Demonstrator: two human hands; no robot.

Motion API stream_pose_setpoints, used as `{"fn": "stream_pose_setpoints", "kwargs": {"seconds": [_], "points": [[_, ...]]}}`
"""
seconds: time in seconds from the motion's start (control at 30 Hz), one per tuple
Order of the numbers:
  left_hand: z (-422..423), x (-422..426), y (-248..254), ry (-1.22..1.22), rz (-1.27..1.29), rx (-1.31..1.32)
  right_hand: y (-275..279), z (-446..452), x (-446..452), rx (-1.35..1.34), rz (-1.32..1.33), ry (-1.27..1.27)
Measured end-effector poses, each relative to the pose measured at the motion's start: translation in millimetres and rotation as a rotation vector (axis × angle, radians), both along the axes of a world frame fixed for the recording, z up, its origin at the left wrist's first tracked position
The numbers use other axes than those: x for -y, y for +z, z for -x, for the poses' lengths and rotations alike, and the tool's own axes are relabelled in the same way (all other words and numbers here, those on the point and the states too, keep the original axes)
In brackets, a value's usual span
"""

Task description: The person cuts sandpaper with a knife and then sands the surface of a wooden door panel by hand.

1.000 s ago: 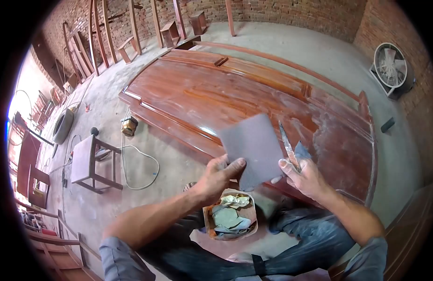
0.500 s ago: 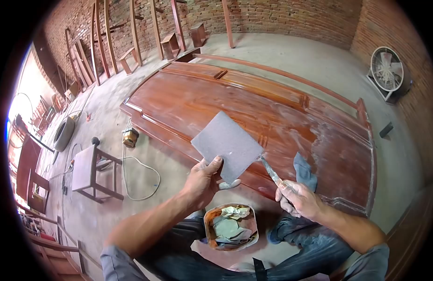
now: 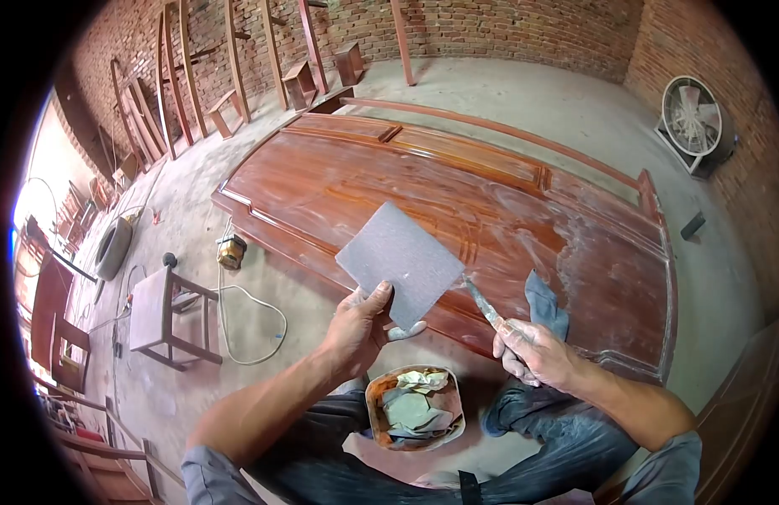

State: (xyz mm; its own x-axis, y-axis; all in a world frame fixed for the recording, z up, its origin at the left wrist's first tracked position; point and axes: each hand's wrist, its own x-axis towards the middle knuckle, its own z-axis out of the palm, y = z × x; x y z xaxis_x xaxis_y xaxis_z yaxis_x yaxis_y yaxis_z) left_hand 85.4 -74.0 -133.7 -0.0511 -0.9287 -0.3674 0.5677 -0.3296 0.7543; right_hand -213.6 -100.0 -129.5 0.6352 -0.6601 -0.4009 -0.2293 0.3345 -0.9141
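My left hand (image 3: 360, 330) pinches a grey, rough-looking flat sheet (image 3: 400, 263) by its lower edge, thumb on top. Whitish paste coats one of its fingertips. My right hand (image 3: 531, 349) is wrapped round a narrow putty knife (image 3: 484, 305), smeared with pale paste. The knife's tip lies at or very near the sheet's right corner; contact is unclear. Beneath both is a large reddish-brown wooden panel (image 3: 322, 189) with raised mouldings and white dusty smears. A blue-grey cloth (image 3: 545, 305) lies on the panel, just beyond my right hand.
Between my knees stands a bucket (image 3: 373, 412) with crumpled sheets in it. A stool (image 3: 154, 311), a cable (image 3: 280, 324) and a yellowish device (image 3: 231, 252) are on the floor at left. A drum fan (image 3: 691, 118) stands at far right; timber posts (image 3: 234, 59) lean against the brick wall.
The view has shifted slightly, and the sheet and left hand sit a little further left. Both hands keep their holds on the sheet and the knife.
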Motion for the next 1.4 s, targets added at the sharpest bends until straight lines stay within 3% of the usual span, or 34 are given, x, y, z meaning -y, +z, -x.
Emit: {"fn": "stream_pose_setpoints", "kwargs": {"seconds": [0.17,0.27,0.5,0.57,1.17,1.4], "points": [[6,-4,2,-0.035,-0.007,0.041,-1,0,4,0.022,-0.016,0.025],[9,-11,-5,-0.215,0.035,0.138,5,-5,3,0.005,0.051,-0.058],[17,-11,-4,-0.044,-0.04,-0.001,9,0,6,0.09,0.096,-0.142],[8,-7,-8,0.002,-0.021,-0.019,9,5,9,0.025,0.107,-0.062],[12,-8,-5,-0.029,-0.011,0.019,4,5,9,-0.04,0.099,0.024],[18,-18,-10,-0.171,-0.01,0.007,8,-6,8,-0.015,0.173,-0.095]]}}
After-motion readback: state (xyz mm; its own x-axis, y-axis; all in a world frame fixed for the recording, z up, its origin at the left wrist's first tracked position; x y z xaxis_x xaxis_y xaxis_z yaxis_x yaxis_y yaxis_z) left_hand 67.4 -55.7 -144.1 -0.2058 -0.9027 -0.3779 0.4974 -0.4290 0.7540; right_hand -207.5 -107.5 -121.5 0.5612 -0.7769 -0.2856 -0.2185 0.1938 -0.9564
